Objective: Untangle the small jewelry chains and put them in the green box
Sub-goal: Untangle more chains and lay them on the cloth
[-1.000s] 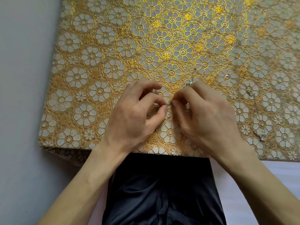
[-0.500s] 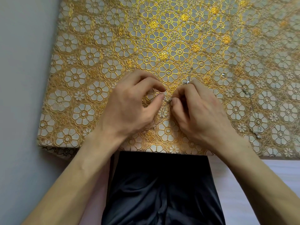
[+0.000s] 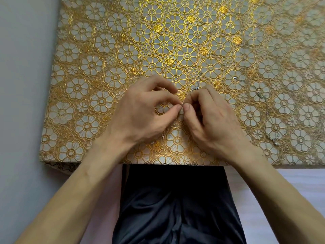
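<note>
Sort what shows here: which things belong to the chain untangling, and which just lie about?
Job: left hand and right hand, both pinching the thin silver chain; second thin silver chain lying loose on the right. Green box: not in view.
Lying about: gold floral lace tablecloth; black satin cloth on the lap.

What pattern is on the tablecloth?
Gold floral lace over white, on the tablecloth; head view.

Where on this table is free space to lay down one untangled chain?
The gold floral lace tablecloth is bare between the left hand and the table's left edge, and beyond the left hand toward the far edge. Crowded: right of the right hand, where a loose silver chain trails, and where both hands pinch the thin tangled chain.
</note>
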Motion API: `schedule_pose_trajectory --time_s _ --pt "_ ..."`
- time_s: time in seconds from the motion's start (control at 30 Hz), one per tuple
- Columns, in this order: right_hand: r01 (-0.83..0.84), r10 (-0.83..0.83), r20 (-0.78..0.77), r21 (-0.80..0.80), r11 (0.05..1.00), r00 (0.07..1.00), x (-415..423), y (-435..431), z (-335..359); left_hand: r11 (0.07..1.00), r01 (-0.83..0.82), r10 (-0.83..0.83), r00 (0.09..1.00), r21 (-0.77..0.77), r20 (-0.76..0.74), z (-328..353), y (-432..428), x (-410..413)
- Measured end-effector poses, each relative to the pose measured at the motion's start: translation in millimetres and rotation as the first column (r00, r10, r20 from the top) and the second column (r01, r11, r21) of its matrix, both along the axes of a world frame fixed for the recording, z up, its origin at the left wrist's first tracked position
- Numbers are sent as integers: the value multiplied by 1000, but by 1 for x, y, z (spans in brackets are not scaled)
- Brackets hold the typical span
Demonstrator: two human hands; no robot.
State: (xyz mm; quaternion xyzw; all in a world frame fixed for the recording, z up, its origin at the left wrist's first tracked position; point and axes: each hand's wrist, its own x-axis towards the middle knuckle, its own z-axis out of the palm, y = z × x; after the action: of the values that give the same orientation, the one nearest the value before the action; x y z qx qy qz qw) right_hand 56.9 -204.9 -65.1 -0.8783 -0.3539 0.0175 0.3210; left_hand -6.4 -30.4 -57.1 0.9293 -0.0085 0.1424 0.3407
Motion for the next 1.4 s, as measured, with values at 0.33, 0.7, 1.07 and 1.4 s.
schedule_pose_trajectory --time_s 0.33,0.7,1.07,1.4 --pt "-6 6 19 30 1000 1000 0 0 -3 987 -68 64 997 -146 -32 -3 -3 -6" --pt "53 -49 -30 172 984 998 -3 -8 -4 991 -79 80 997 -109 12 -6 -6 -6" --pt "6 -15 136 62 998 991 -6 -5 -6 994 -65 66 998 -85 11 -12 -6 -6" --pt "37 -43 57 100 994 997 -9 -5 -8 989 -87 89 996 -117 14 -11 -7 -7"
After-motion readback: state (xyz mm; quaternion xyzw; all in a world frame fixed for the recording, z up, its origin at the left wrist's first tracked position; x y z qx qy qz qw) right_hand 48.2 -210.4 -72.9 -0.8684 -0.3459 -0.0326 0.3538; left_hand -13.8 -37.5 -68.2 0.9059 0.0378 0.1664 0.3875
